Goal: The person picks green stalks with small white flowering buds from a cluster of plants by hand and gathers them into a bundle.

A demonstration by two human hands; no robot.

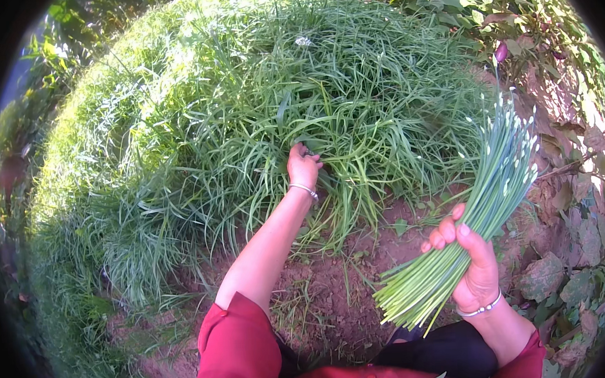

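A thick bundle of garlic chive scapes (499, 177) with pale flower buds fills my right hand (473, 261). My fingers and thumb wrap its lower part, with the cut ends pointing down and left and the buds up and right. My left hand (302, 165) reaches into the front of a dense bed of garlic chives (255, 103). Its fingertips are partly lost among the leaves, with something small and dark beside them, so whether they pinch anything is unclear. Each wrist wears a metal bangle.
Reddish bare soil (334, 291) with loose grass bits lies between my legs and the bed. At the right stand broad-leaved plants (542, 278), some leaves withered. A purple fruit (501, 52) hangs at the upper right. One white flower head (303, 41) rises from the bed.
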